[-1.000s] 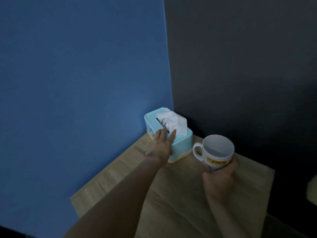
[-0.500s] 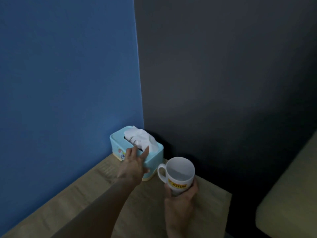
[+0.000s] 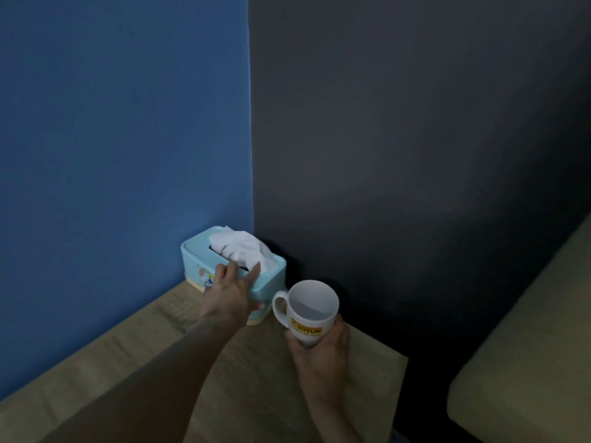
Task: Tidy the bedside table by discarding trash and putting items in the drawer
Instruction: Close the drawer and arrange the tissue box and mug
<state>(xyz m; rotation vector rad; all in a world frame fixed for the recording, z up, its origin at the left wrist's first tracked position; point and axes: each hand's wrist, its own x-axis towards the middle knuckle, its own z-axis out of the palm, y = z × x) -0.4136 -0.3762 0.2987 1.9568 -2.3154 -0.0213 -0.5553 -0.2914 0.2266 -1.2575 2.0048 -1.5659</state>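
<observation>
A light blue tissue box (image 3: 198, 257) with white tissue (image 3: 243, 251) sticking out of its top stands in the back corner of the wooden bedside table (image 3: 249, 385). My left hand (image 3: 233, 292) rests against the box's near side, fingers straight and reaching up to its top edge. My right hand (image 3: 319, 350) grips a white mug (image 3: 311, 310) with a yellow label from below, holding it upright just right of the box. The mug looks empty inside.
A blue wall rises on the left and a dark grey wall on the right, meeting behind the box. A pale bed or mattress edge (image 3: 527, 362) lies at the right, with a dark gap between it and the table.
The view has shifted, so the box and the mug sit lower and further left than a second ago. Both hands keep their places on the box and the mug.
</observation>
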